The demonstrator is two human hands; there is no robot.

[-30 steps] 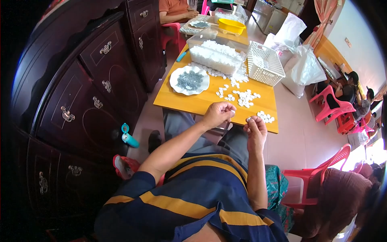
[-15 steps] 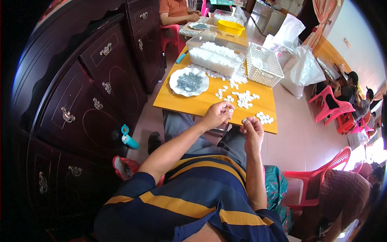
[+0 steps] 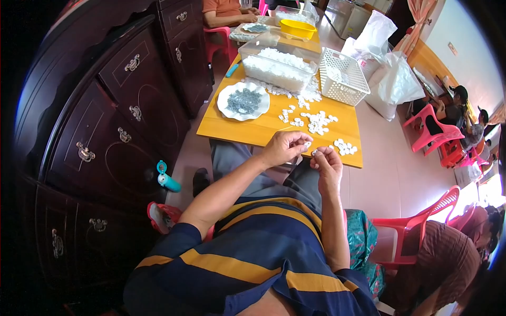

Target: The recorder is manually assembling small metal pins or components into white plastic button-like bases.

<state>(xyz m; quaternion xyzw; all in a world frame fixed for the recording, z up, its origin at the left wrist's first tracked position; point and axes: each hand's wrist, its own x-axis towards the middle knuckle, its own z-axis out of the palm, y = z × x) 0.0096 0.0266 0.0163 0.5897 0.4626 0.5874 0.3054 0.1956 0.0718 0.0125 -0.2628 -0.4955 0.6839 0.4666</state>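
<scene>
Just past the table's near edge, both my hands are raised close together. My left hand (image 3: 285, 149) pinches a small white plastic piece (image 3: 308, 144) between thumb and fingertips. A little to the right, my right hand (image 3: 329, 167) is closed in a pinch on another tiny whitish piece (image 3: 315, 152), mostly covered by the fingers. Beyond them, a loose pile of white plastic pieces (image 3: 319, 122) lies on the wooden table (image 3: 237, 129), with a smaller cluster (image 3: 345, 147) at the right. On the left, a white scalloped plate (image 3: 225, 94) holds many small grey translucent bits (image 3: 245, 101).
A clear bin (image 3: 271, 78) full of white pieces stands farther back, beside a white perforated basket (image 3: 345, 94). Behind are a yellow basin (image 3: 297, 27) and a seated person (image 3: 224, 15). White sacks (image 3: 390, 87) stand right of the table; dark cabinets (image 3: 126, 100) line the left.
My two hands have come closer together, the left shifting slightly right, the right slightly left and up. The whole view has shifted a little; the plate and piles look unchanged.
</scene>
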